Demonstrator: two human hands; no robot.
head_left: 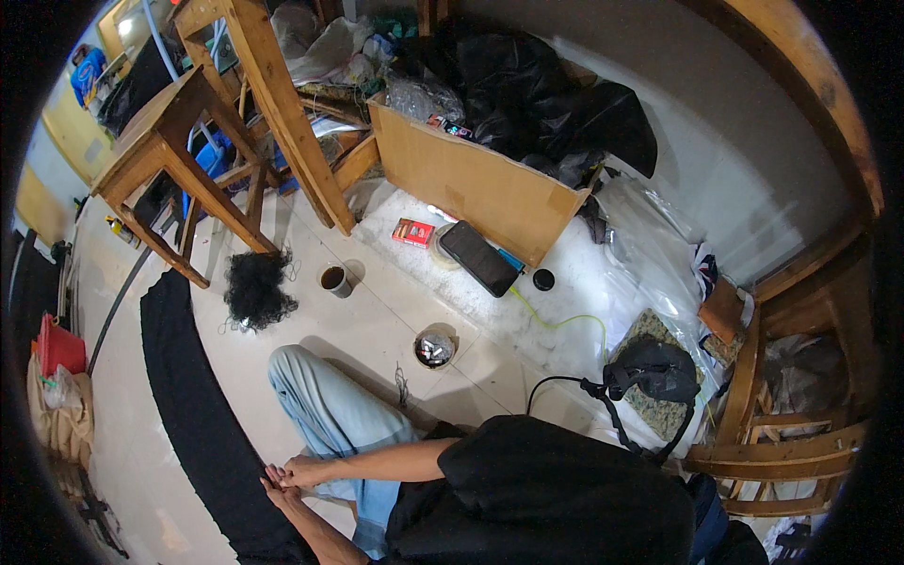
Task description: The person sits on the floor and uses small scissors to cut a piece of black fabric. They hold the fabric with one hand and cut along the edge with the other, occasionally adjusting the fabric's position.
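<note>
A long strip of black cloth (pixel 193 405) runs down the left side, across the tiled floor and past my knee. At its right edge my two hands meet. My left hand (pixel 280 490) is closed with its fingers on the cloth's edge. Right beside it, my right hand (pixel 301 470) is closed too, its fingertips close to the left hand's; whatever they pinch is too small to make out. Beyond the cloth lies a tangled clump of black threads (pixel 257 290). My bent knee in light blue jeans (pixel 325 391) rises next to the hands.
A cup of dark liquid (pixel 333 281) and a bowl of cigarette butts (pixel 434 349) stand on the floor. A phone (pixel 480 258) and red pack (pixel 412 233) lie before a cardboard box (pixel 471 184). Wooden stool (pixel 174 151) far left; wooden chair (pixel 782 461) at right.
</note>
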